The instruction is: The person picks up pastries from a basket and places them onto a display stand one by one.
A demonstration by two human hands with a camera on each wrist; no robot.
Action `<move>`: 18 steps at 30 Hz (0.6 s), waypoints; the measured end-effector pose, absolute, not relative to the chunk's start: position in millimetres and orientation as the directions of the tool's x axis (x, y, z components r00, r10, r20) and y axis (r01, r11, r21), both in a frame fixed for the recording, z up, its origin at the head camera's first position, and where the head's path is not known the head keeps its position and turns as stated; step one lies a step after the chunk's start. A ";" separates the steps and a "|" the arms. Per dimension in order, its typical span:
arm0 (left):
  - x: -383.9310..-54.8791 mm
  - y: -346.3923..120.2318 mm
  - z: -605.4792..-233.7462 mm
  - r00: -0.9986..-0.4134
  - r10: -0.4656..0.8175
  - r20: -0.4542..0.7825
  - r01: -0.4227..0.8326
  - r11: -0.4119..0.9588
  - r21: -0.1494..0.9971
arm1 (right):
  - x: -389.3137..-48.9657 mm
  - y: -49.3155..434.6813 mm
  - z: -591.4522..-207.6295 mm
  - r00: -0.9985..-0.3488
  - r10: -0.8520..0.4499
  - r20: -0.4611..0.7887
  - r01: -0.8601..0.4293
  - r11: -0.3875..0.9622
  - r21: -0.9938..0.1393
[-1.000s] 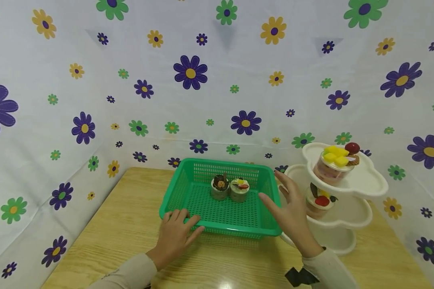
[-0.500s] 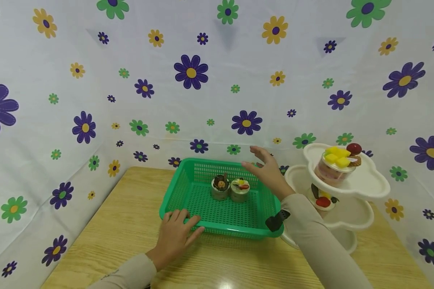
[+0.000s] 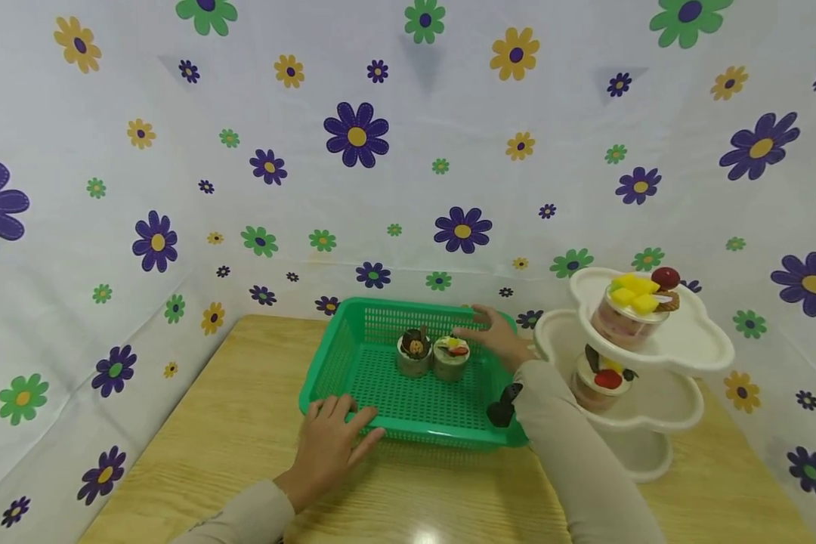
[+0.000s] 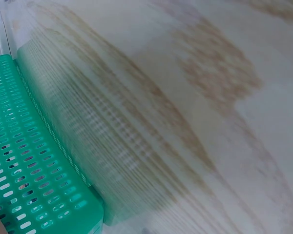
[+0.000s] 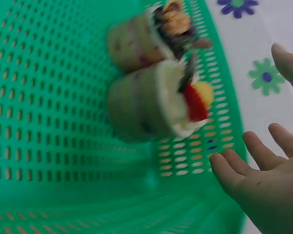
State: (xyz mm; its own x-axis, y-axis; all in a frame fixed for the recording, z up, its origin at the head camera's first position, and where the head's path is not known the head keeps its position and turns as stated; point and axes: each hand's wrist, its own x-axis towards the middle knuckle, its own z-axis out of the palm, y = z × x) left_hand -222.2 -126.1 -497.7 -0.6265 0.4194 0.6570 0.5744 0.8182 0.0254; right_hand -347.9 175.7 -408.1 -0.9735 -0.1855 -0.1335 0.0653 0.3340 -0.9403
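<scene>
A green plastic basket (image 3: pixel 415 434) holds two dessert cups side by side. The left cup (image 3: pixel 415 361) has a dark topping with a small cookie; the right cup (image 3: pixel 451 363) carries cream with red and yellow fruit pieces. My left hand (image 3: pixel 329 442) rests on the basket's front left rim, fingers lying over the edge and thumb out to the side. Above the basket's right part is my right hand (image 3: pixel 493 336), fingers spread and holding nothing, just right of the fruit-topped cup. In the right wrist view its fingertips point toward that cup (image 5: pixel 141 102), with a gap between.
A white tiered stand (image 3: pixel 700 340) stands right of the basket. Its top tier bears a cup (image 3: pixel 625 313) with yellow cubes and a cherry; the middle one bears a strawberry-topped cup (image 3: pixel 598 389). Flower-patterned cloth (image 3: pixel 408 189) backs the wooden table (image 3: pixel 231 431).
My right hand has moved left from beside the stand to over the basket, then lowered toward the fruit-topped cup. The left hand has stayed on the rim.
</scene>
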 end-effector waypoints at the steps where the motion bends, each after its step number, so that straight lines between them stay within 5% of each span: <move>1: -222.1 -126.1 -497.7 -0.627 0.418 0.657 0.574 0.818 0.027 | -348.2 175.4 -411.2 -0.972 -0.184 -0.146 0.075 0.349 -0.934; 10: -220.9 -126.2 -498.1 -0.629 0.425 0.651 0.563 0.827 0.004 | -353.0 174.8 -438.5 -0.944 -0.207 -0.259 0.129 0.490 -0.862; 18: -220.2 -127.3 -496.6 -0.646 0.416 0.640 0.571 0.820 0.044 | -351.9 165.9 -450.2 -0.939 -0.243 -0.243 0.050 0.603 -0.796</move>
State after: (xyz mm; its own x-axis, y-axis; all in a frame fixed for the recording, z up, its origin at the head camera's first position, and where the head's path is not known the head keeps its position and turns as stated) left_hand -220.2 -127.3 -496.6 -0.6460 0.4163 0.6398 0.5713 0.8196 0.0435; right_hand -351.9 165.9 -450.2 -0.9391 -0.2427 -0.2433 0.0504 0.6030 -0.7962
